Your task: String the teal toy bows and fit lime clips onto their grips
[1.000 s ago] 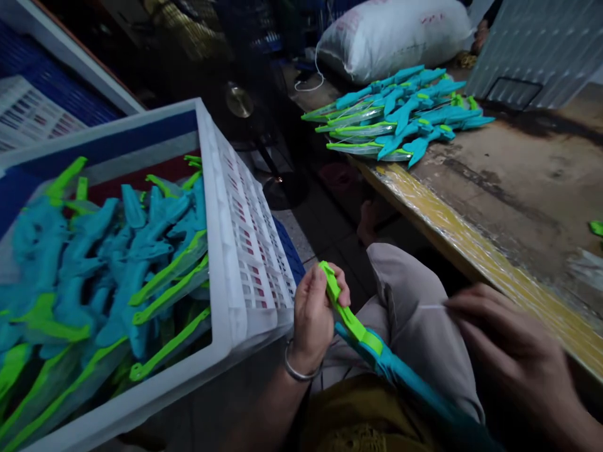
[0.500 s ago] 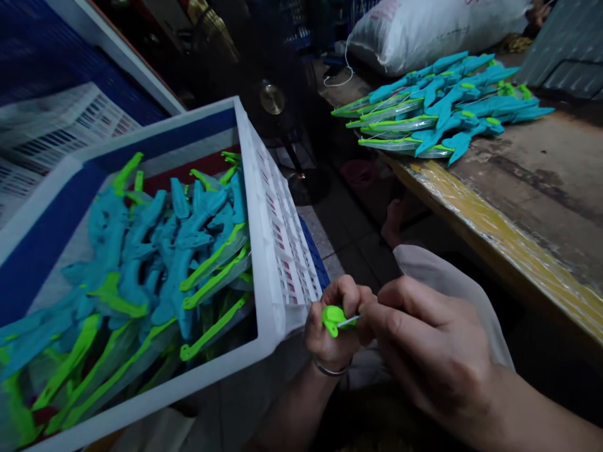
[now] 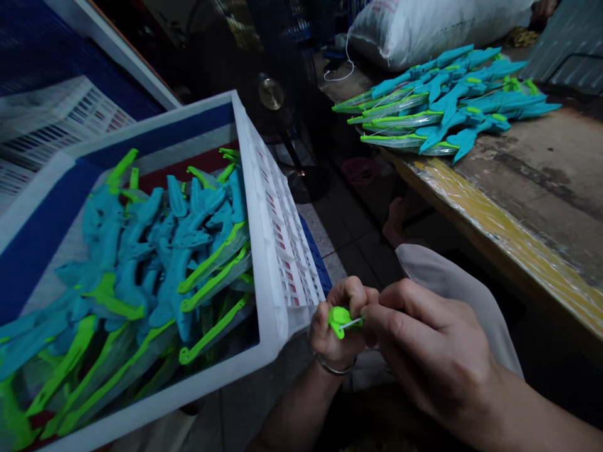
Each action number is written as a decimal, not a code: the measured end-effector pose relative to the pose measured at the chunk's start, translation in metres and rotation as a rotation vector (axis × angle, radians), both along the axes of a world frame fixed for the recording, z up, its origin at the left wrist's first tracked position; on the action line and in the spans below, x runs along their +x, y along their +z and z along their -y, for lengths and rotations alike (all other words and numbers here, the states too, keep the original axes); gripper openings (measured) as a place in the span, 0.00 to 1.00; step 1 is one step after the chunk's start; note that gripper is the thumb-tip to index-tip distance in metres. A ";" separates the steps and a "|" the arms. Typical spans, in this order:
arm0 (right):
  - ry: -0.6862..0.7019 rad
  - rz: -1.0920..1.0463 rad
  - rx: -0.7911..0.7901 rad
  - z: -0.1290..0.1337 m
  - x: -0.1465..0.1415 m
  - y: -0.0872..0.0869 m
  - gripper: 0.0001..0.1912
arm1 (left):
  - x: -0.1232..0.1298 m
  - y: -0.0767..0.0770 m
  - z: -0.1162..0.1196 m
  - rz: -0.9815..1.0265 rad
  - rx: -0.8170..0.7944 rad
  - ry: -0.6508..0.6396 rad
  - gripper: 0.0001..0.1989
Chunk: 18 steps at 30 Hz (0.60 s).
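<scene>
My left hand (image 3: 343, 350), a bracelet (image 3: 335, 369) at its wrist, is closed around a small lime-green plastic part (image 3: 338, 319). Part of that piece is hidden by the fingers. Pressed close beside it, my right hand (image 3: 431, 336) pinches the end of a thin, pale rod (image 3: 350, 324). The rod's other end lies against the green part; I cannot tell whether it goes into it. Both hands are in front of my body, just right of a white plastic crate (image 3: 264, 282) that holds many turquoise and lime-green plastic pieces (image 3: 183, 251).
A worn wooden table (image 3: 541, 188) with a yellow wrapped edge is at right. On it lie stacked turquoise-and-green toy-like pieces (image 3: 452, 94) and a big white sack (image 3: 433, 28). A dark fan (image 3: 271, 94) stands behind the crate. My knee (image 3: 452, 289) is beneath the table edge.
The camera view has shifted slightly. My hands keep the same hold, and the green part has turned a little, with more of the thin rod showing across it.
</scene>
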State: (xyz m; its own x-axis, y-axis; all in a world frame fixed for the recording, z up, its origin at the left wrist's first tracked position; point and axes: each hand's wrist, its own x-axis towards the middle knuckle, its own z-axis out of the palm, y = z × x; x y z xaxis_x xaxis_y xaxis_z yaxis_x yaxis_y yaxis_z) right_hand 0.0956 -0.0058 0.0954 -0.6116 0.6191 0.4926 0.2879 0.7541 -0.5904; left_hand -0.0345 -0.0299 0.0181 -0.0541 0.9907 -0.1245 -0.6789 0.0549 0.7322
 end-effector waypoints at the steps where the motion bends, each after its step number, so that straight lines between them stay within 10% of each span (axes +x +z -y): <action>1: 0.005 -0.003 -0.004 0.000 0.000 0.000 0.10 | 0.000 0.000 0.000 -0.002 -0.011 0.001 0.33; 18: 0.018 0.029 0.104 -0.006 -0.011 -0.005 0.18 | -0.002 -0.001 -0.011 0.081 -0.020 -0.079 0.32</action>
